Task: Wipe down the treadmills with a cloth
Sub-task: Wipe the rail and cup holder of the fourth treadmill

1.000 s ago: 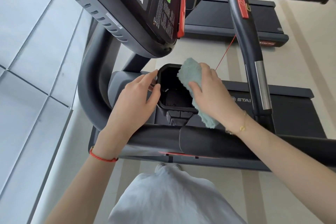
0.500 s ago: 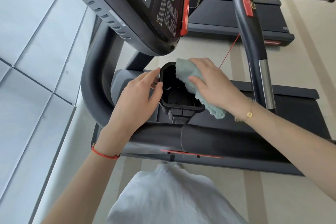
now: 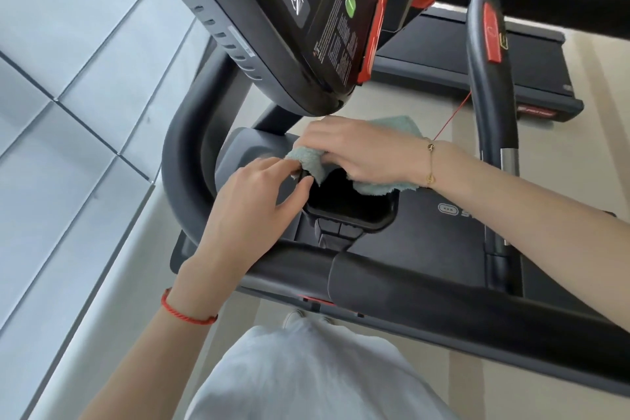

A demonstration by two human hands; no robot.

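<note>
1. Two hands work at the black cup holder [image 3: 351, 208] that hangs below the treadmill console [image 3: 293, 10]; take the cup holder as the landmark.
2. Right hand [image 3: 361, 153] lies over the cup holder's far rim, fingers curled round the teal cloth [image 3: 306, 160] and pressing it down onto the far-left corner of the rim.
3. Left hand [image 3: 252, 201] steadies the cup holder from its left side, fingers loosely bent; its fingertips touch the rim and the cloth's edge. It seems to brace rather than grip, though the fingertips are partly hidden.
4. Cloth is bunched and draped across the far rim. Its long axis runs left to right along that rim, with one flap hanging into the cup holder's dark mouth and another showing beyond the right hand.
5. Progress, as a judgement: this is only detail work on one fitting. Nothing shows which surfaces are already clean. Likely left are the near rim, the handrail [image 3: 409, 286] in front of the cup holder, the upright grip [image 3: 491, 85] to its right, and the second treadmill [image 3: 477, 58] beyond.
</note>
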